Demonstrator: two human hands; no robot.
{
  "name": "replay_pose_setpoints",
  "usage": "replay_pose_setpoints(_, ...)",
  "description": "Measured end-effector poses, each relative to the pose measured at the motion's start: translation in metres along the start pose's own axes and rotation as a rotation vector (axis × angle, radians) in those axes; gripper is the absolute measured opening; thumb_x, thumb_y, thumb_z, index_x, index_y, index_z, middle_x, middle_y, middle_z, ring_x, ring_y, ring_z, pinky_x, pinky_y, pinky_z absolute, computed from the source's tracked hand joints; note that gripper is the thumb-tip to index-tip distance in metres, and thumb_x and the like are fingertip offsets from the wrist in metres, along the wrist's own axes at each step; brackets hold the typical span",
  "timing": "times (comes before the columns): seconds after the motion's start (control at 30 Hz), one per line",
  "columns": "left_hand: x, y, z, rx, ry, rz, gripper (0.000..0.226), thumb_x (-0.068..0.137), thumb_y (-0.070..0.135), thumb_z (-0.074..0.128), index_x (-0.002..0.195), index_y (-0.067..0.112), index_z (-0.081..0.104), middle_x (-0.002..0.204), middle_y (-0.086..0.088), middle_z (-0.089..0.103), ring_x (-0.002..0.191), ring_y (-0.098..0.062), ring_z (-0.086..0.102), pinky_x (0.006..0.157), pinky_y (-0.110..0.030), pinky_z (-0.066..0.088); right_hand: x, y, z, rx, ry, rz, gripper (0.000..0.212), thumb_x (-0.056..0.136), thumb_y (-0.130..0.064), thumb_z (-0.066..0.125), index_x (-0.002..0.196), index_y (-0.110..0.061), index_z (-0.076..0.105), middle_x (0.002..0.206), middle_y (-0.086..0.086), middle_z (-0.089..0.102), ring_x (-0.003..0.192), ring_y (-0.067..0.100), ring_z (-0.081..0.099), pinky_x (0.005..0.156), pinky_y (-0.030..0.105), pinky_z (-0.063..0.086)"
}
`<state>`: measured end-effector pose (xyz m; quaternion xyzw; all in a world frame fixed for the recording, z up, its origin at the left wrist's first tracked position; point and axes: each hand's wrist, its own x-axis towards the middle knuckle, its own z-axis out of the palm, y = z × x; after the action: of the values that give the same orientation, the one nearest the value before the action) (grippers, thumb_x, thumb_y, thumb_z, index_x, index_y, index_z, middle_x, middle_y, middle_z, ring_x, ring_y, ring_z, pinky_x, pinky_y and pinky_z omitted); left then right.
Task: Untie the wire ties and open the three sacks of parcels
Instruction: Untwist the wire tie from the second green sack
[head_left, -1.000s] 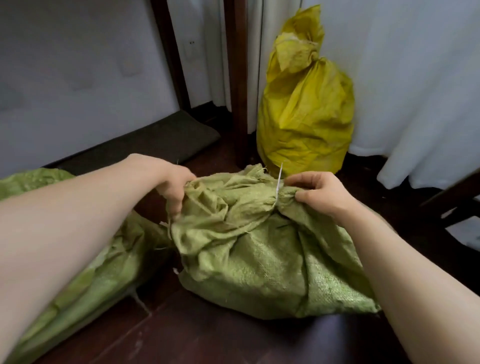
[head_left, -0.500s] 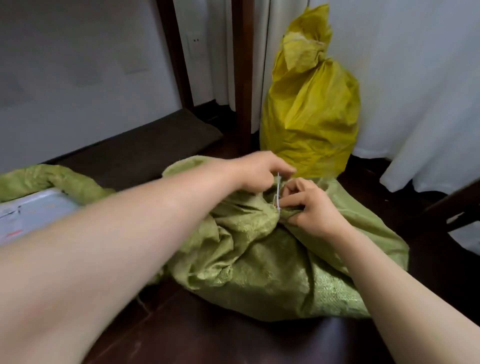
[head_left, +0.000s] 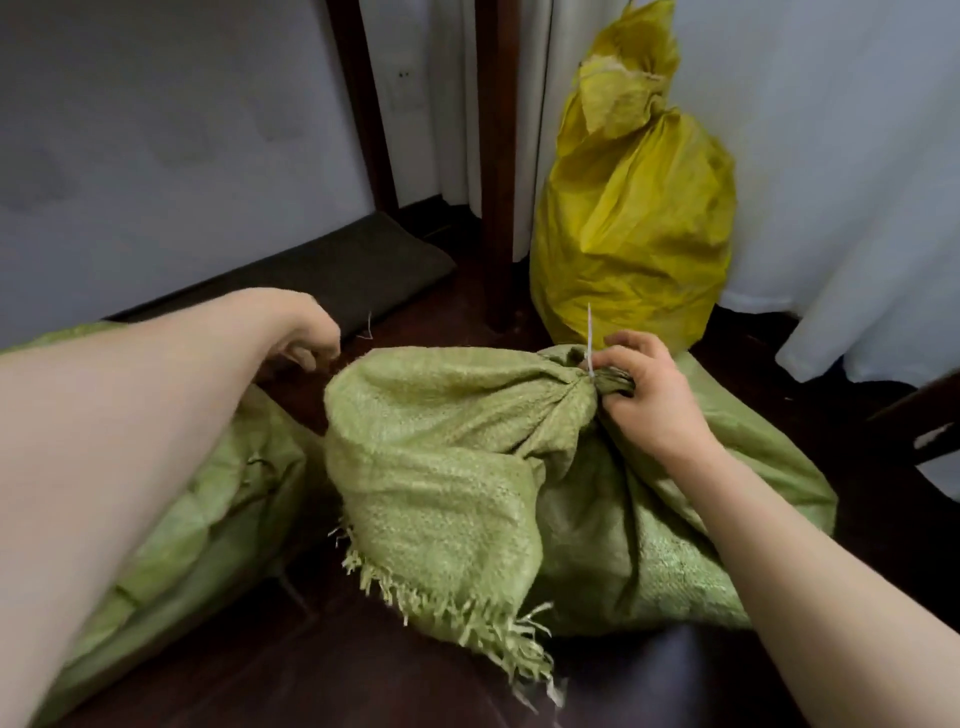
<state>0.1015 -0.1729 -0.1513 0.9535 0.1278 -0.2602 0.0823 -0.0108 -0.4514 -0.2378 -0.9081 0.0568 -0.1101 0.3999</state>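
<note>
A green woven sack (head_left: 467, 467) lies on the dark floor in front of me, its neck bunched and bound by a thin white wire tie (head_left: 590, 338) that sticks upward. My right hand (head_left: 649, 395) grips the bunched neck right at the tie. The sack's frayed mouth flap hangs toward me. My left hand (head_left: 306, 332) hovers left of the sack with fingers loosely curled, holding nothing I can see. A second green sack (head_left: 218, 499) lies under my left forearm. A yellow sack (head_left: 634, 218) stands tied against the curtain behind.
A dark wooden post (head_left: 493, 182) rises just left of the yellow sack. A dark mat (head_left: 332, 275) lies along the grey wall at left. White curtains (head_left: 831, 156) hang at the right. A dark furniture edge (head_left: 919, 426) juts in at far right.
My left hand has drawn away from the tie to the left. The sack's neck flap has swung toward me, and my right hand stays at the tied neck.
</note>
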Motion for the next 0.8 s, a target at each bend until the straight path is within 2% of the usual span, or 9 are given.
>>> replay_pose_setpoints(0.1,-0.010,0.039,-0.007,0.035,0.394,0.233,0.044,0.076,0.030,0.055,0.114,0.008,0.059,0.117,-0.016,0.061,0.107,-0.036,0.058,0.089,-0.035,0.046,0.008,-0.011,0.004,-0.099,-0.018,0.042,0.037,0.075,0.004,0.060,0.100,-0.023,0.053,0.105,-0.002,0.054,0.102,0.021,0.054,0.082,0.031,0.046)
replay_pose_setpoints(0.2,-0.049,0.100,0.011,0.046,0.380,0.613,0.078,0.066,0.059,0.061,0.131,0.018,0.047,0.135,-0.010,0.051,0.124,-0.032,0.046,0.107,-0.045,0.033,0.015,-0.016,0.004,-0.110,-0.017,0.131,0.037,0.072,0.001,0.065,0.094,-0.016,0.041,0.088,-0.001,0.053,0.085,0.023,0.054,0.070,0.035,0.046)
replay_pose_setpoints(0.3,-0.083,0.130,0.065,0.365,0.244,0.786,0.138,0.053,0.076,0.067,0.148,0.002,0.000,0.150,-0.017,0.027,0.140,-0.031,0.023,0.117,-0.048,0.008,0.016,-0.021,-0.007,0.069,-0.060,0.156,0.038,0.065,0.002,0.069,0.090,-0.016,0.046,0.083,0.002,0.058,0.076,0.020,0.056,0.067,0.033,0.049)
replay_pose_setpoints(0.37,-0.072,0.121,0.094,0.429,0.295,0.764,0.124,0.062,0.059,0.073,0.149,0.006,0.001,0.139,-0.017,0.045,0.135,-0.029,0.035,0.118,-0.047,0.004,0.014,-0.030,-0.017,0.272,-0.074,0.205,0.038,0.063,0.010,0.068,0.083,-0.018,0.050,0.073,0.005,0.059,0.059,0.011,0.056,0.056,0.020,0.049)
replay_pose_setpoints(0.47,-0.059,0.105,0.087,0.145,0.522,0.826,0.056,0.077,0.016,0.060,0.130,0.019,0.045,0.110,-0.008,0.064,0.110,-0.031,0.057,0.101,-0.039,0.037,0.018,-0.050,-0.032,0.430,-0.169,0.186,0.035,0.062,0.016,0.068,0.071,-0.016,0.057,0.062,0.003,0.058,0.052,0.010,0.052,0.057,0.021,0.046)
replay_pose_setpoints(0.53,-0.057,0.094,0.079,0.026,0.710,0.874,0.053,0.075,0.010,0.062,0.126,0.023,0.051,0.113,-0.005,0.061,0.111,-0.029,0.053,0.102,-0.038,0.036,0.026,-0.060,-0.033,0.523,-0.254,0.183,0.029,0.063,0.014,0.066,0.068,-0.014,0.062,0.065,0.004,0.061,0.061,0.017,0.058,0.064,0.027,0.049)
replay_pose_setpoints(0.63,-0.044,0.069,0.084,-0.032,0.925,0.923,0.072,0.065,0.007,0.071,0.133,0.017,0.049,0.120,-0.004,0.057,0.121,-0.024,0.047,0.115,-0.040,0.012,0.029,-0.065,-0.020,0.582,-0.382,0.258,0.024,0.068,0.011,0.065,0.076,-0.011,0.068,0.075,0.010,0.067,0.069,0.023,0.064,0.072,0.033,0.055)
replay_pose_setpoints(0.7,-0.038,0.056,0.092,-0.047,0.706,1.000,0.080,0.065,0.014,0.073,0.139,0.019,0.042,0.130,-0.004,0.053,0.126,-0.023,0.044,0.116,-0.043,0.010,0.023,-0.057,-0.007,0.512,-0.403,0.276,0.023,0.069,0.009,0.068,0.078,-0.013,0.070,0.077,0.009,0.068,0.071,0.023,0.065,0.074,0.034,0.056)
replay_pose_setpoints(0.8,-0.024,0.051,0.102,-0.084,0.171,0.963,0.075,0.076,0.031,0.067,0.143,0.030,0.033,0.139,0.002,0.049,0.130,-0.018,0.042,0.116,-0.038,0.020,0.014,-0.039,0.006,0.447,-0.369,0.302,0.020,0.071,0.004,0.073,0.083,-0.012,0.070,0.081,0.006,0.071,0.074,0.018,0.067,0.074,0.029,0.057)
